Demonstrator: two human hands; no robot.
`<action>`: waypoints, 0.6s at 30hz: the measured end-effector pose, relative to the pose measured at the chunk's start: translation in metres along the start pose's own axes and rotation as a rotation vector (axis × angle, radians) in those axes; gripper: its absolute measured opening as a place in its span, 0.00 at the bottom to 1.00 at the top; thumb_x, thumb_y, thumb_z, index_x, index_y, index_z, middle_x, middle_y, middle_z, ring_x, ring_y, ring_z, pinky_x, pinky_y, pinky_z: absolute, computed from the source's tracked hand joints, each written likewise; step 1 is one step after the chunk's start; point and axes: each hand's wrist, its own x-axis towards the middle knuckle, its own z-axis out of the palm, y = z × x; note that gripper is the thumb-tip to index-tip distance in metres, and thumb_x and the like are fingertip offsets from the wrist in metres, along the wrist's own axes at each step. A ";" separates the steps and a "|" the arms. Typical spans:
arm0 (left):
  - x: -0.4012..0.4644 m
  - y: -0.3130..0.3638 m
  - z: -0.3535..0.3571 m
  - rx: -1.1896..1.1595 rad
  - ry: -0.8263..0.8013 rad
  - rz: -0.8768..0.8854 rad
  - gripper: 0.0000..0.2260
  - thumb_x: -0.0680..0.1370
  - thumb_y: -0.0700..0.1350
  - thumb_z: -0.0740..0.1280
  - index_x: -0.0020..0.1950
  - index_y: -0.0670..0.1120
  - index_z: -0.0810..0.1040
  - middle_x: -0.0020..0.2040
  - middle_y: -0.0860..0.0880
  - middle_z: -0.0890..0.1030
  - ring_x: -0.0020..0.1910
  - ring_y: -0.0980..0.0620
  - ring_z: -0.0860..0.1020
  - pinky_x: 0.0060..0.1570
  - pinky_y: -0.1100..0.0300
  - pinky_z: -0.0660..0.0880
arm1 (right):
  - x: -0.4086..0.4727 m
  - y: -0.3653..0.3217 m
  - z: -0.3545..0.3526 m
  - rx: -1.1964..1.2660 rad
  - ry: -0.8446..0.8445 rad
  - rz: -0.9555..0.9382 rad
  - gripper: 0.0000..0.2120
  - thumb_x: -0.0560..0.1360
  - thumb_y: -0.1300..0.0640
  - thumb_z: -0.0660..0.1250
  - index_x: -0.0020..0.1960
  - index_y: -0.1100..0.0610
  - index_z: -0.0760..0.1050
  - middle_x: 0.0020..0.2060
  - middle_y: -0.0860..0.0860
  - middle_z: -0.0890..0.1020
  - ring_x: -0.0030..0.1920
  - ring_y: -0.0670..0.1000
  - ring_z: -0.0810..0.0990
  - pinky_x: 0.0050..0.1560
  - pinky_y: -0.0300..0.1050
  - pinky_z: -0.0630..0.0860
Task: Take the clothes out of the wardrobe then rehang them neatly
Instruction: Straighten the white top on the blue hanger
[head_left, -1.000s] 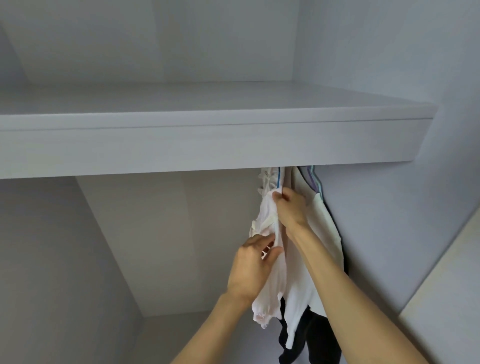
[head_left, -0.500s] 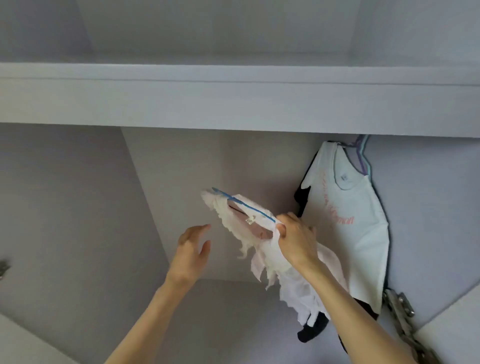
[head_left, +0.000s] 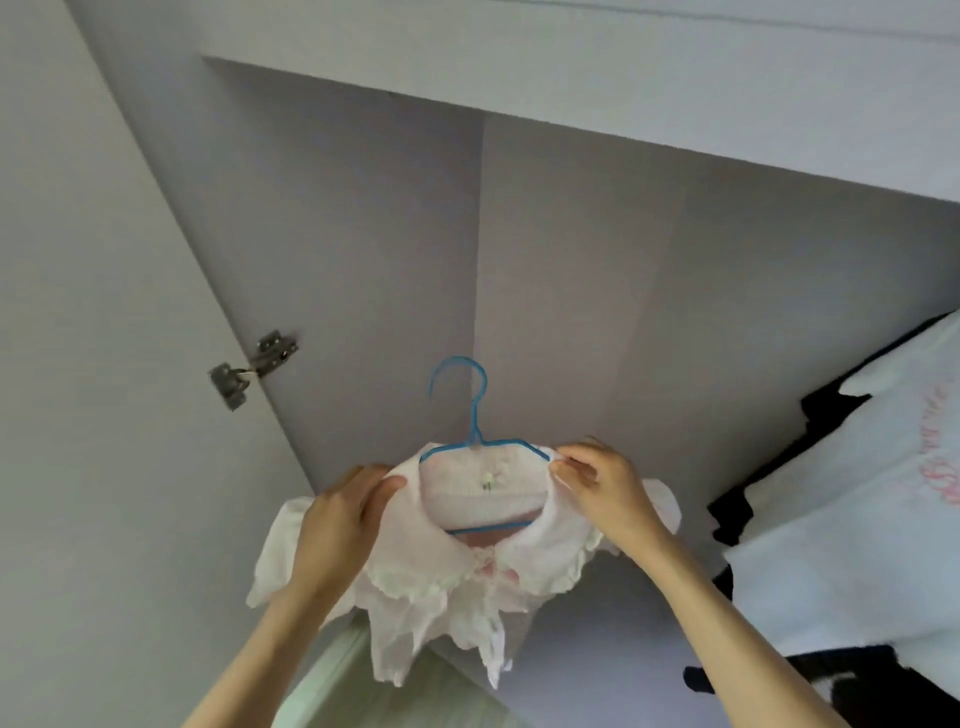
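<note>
Two hands (head_left: 340, 525) (head_left: 605, 491) grip blouse (head_left: 452, 577), hanger (head_left: 470, 415) hook upward.

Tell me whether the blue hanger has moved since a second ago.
Yes. The blue hanger has left the rail by the white T-shirt and moved leftward, held out by both hands.

Bare grey back panel of the wardrobe (head_left: 597, 291) stands open above and to the left of the thin blue wire hanger (head_left: 470, 415). On the right, the hanging white printed T-shirt (head_left: 852, 525) over black clothes (head_left: 737, 499) blocks passage. A metal door hinge (head_left: 254, 366) juts out at far left.
</note>
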 end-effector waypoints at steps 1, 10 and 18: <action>-0.008 -0.011 -0.006 -0.011 0.020 -0.023 0.21 0.75 0.58 0.55 0.50 0.45 0.80 0.45 0.48 0.81 0.43 0.44 0.79 0.41 0.57 0.70 | 0.001 -0.006 0.015 0.009 -0.029 -0.026 0.05 0.71 0.70 0.68 0.44 0.63 0.81 0.39 0.56 0.79 0.42 0.55 0.78 0.44 0.35 0.69; -0.076 -0.083 -0.053 -0.027 0.144 -0.368 0.10 0.78 0.50 0.59 0.43 0.50 0.78 0.39 0.53 0.80 0.40 0.48 0.76 0.37 0.65 0.67 | 0.000 -0.069 0.115 -0.001 -0.268 -0.213 0.06 0.73 0.60 0.69 0.46 0.63 0.81 0.39 0.55 0.81 0.37 0.48 0.76 0.42 0.32 0.67; -0.148 -0.109 -0.098 0.057 0.348 -0.623 0.08 0.78 0.44 0.64 0.41 0.45 0.78 0.29 0.55 0.75 0.32 0.52 0.74 0.33 0.69 0.68 | -0.001 -0.098 0.179 -0.150 -0.372 -0.552 0.17 0.73 0.46 0.58 0.38 0.57 0.77 0.33 0.50 0.78 0.34 0.55 0.77 0.39 0.39 0.62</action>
